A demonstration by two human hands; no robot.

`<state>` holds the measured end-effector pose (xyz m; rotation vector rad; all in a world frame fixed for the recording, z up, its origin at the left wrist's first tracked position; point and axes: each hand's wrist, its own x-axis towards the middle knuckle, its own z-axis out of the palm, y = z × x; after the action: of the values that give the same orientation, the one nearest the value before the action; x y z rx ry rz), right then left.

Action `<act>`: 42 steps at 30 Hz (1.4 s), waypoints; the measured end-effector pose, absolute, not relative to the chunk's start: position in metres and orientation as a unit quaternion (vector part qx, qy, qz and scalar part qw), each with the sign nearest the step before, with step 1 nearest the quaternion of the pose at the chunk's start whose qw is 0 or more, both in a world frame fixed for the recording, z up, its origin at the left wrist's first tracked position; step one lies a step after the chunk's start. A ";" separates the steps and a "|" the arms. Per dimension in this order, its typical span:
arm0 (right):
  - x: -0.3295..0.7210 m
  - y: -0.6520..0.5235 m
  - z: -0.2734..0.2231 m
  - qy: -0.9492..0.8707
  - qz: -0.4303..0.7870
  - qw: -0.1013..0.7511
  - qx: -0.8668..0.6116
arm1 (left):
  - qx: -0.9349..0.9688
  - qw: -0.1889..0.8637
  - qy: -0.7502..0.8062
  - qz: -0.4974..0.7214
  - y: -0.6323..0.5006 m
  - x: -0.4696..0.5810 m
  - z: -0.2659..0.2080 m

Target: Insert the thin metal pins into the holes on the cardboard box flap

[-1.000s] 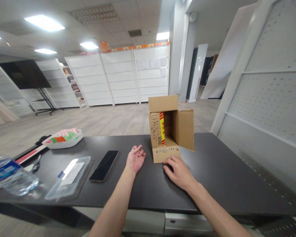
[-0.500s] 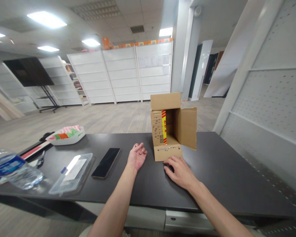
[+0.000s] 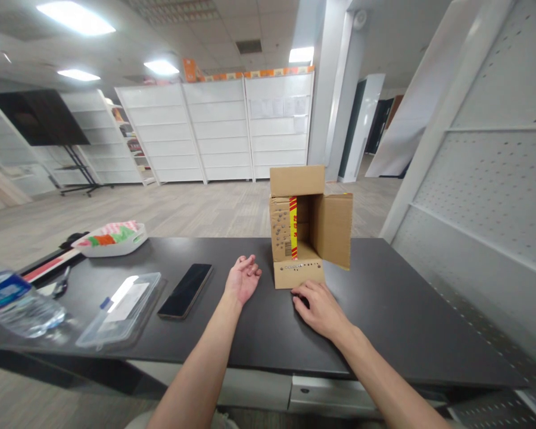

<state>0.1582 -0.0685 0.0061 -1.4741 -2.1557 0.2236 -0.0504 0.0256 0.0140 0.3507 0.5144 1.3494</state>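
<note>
My left hand point(image 3: 243, 279) lies palm up on the dark table, its fingers loosely bent and apart, with nothing visible in it. To its right stands an open cardboard box point(image 3: 281, 229), its mouth toward me and its flaps spread. Several small round marks and a yellow-red tape strip point(image 3: 293, 226) show on the box's left part. My right hand point(image 3: 318, 307) rests palm down just in front of the lower flap point(image 3: 299, 275), fingers curled. Something dark shows between its thumb and forefinger; the hand covers most of it, so its kind is unclear.
Left of my hands lie a black phone point(image 3: 186, 291) and a clear plastic case point(image 3: 120, 313). A water bottle point(image 3: 20, 304) lies at the far left. Behind it sits a white basket point(image 3: 116, 247) with coloured cloth. A perforated panel point(image 3: 486, 238) borders the right side.
The view has shifted slightly, so the table items appear a little further left. Both hands keep nearly the same pose beside the box.
</note>
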 end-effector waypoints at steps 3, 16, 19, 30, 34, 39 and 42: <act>0.158 -0.070 0.007 -0.796 0.085 0.261 -0.539 | 0.162 0.735 0.236 0.615 0.026 -0.051 0.013; 0.157 -0.077 0.015 -0.804 0.096 0.278 -0.518 | 0.175 0.733 0.237 0.613 0.025 -0.050 0.012; 0.158 -0.077 0.014 -0.809 0.092 0.278 -0.509 | 0.179 0.734 0.237 0.611 0.025 -0.050 0.011; 0.158 -0.078 0.017 -0.824 0.089 0.261 -0.495 | 0.182 0.731 0.241 0.612 0.024 -0.048 0.013; 0.158 -0.078 0.018 -0.826 0.087 0.257 -0.495 | 0.187 0.729 0.247 0.610 0.023 -0.047 0.014; 0.158 -0.078 0.017 -0.826 0.087 0.260 -0.493 | 0.187 0.731 0.243 0.610 0.023 -0.048 0.012; 0.158 -0.077 0.016 -0.824 0.083 0.260 -0.497 | 0.189 0.730 0.247 0.609 0.023 -0.048 0.013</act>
<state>0.1577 -0.0772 0.0164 -1.3468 -2.2304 0.2249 -0.0479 0.0229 0.0127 0.4159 0.5430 1.3419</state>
